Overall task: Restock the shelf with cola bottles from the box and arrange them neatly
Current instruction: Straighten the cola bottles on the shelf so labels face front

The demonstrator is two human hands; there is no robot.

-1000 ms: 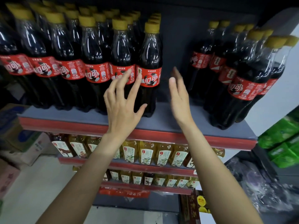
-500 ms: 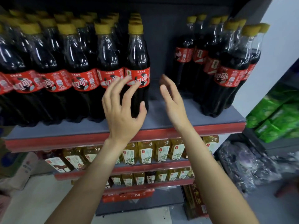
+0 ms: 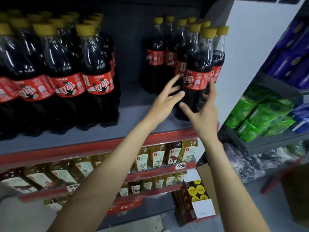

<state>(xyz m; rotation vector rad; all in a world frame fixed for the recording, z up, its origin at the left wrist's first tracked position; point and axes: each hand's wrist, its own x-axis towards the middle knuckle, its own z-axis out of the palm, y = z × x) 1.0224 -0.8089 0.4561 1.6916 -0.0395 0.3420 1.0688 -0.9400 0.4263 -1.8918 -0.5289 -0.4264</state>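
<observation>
Grey shelf board (image 3: 133, 104) with red front edge holds two groups of dark cola bottles with yellow caps and red labels: big block (image 3: 66, 72) at 9 o'clock, smaller cluster (image 3: 167, 52) at 1 o'clock, bare gap between. Left hand (image 3: 164, 101) has fingers spread wide, just left of front-right cola bottle (image 3: 198, 67); contact unclear. Right hand (image 3: 203, 113) also spread, cupping that bottle's lower body from front-right, not closed round it. White side panel (image 3: 250, 47) at 2 o'clock. Yellow tea bottles (image 3: 155, 156) on lower shelves. Green packets (image 3: 260, 114) on neighbouring rack at 3 o'clock. Open cardboard box (image 3: 199, 198) on floor at 5 o'clock.
</observation>
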